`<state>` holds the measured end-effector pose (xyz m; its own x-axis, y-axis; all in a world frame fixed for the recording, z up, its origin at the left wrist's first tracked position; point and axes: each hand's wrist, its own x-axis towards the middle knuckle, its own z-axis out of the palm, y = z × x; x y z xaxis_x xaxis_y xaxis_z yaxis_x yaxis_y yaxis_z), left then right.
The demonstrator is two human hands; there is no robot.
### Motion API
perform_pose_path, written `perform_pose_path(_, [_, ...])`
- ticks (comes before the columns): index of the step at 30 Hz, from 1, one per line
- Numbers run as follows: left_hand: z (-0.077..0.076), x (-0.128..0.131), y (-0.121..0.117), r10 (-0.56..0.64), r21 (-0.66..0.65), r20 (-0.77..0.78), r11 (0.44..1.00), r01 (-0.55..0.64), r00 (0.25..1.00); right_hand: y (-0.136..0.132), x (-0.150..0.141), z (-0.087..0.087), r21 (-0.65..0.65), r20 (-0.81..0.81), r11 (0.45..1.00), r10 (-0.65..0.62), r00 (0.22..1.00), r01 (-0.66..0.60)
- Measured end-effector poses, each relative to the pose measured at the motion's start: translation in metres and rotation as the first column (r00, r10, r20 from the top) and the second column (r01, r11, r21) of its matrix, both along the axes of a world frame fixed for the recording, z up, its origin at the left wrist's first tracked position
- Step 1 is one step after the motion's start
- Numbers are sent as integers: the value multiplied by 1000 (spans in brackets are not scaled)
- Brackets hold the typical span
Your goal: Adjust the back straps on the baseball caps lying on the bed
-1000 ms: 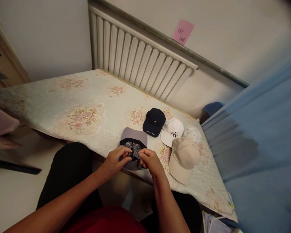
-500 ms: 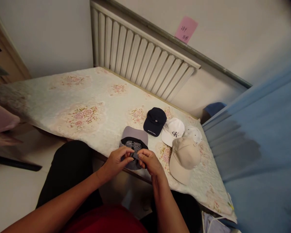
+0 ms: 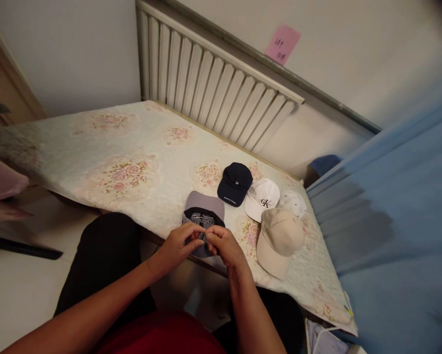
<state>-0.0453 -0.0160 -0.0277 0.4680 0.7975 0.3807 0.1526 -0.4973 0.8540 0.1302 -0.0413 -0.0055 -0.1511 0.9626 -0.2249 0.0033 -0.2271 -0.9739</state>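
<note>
A grey cap (image 3: 204, 201) lies upside down at the table's front edge, its inside facing up and its brim pointing away from me. My left hand (image 3: 182, 241) pinches the near, back part of the cap from the left, thumb and forefinger almost closed. From the right, my right hand (image 3: 223, 242) pinches the cap's dark back strap, its fingertips touching or nearly touching the left ones. The fingers hide most of the strap. Beyond the grey cap sits a navy cap (image 3: 236, 184). To its right are a white cap with black letters (image 3: 262, 199), another white cap (image 3: 294, 202) and a beige cap (image 3: 282, 241).
The floral-covered table (image 3: 150, 162) runs along a white radiator (image 3: 213, 83) and wall. A blue curtain (image 3: 398, 211) hangs at the right. My knees are under the front edge. At the left is a pink cloth-like thing (image 3: 3, 179) beside a dark bar (image 3: 21, 247).
My right hand has moved left along the strap, so the fingertips of both hands have come together. The strap piece seen between them earlier is now mostly covered. The other caps stay put.
</note>
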Motion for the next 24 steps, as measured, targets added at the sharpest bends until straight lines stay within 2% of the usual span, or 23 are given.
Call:
perform_pose_path(11, [7,-2,-1,36,-82,-20,996,-38,999,-7,3,15,109,104,994,-5,995,-7])
perform_pose_path(20, [10,1,0,24,-131,-44,991,-29,999,-5,-6,19,153,41,984,-102,994,95])
perform_pose_path(24, [10,1,1,6,-238,-17,971,-10,1000,-6,-12,20,185,69,972,-158,985,143])
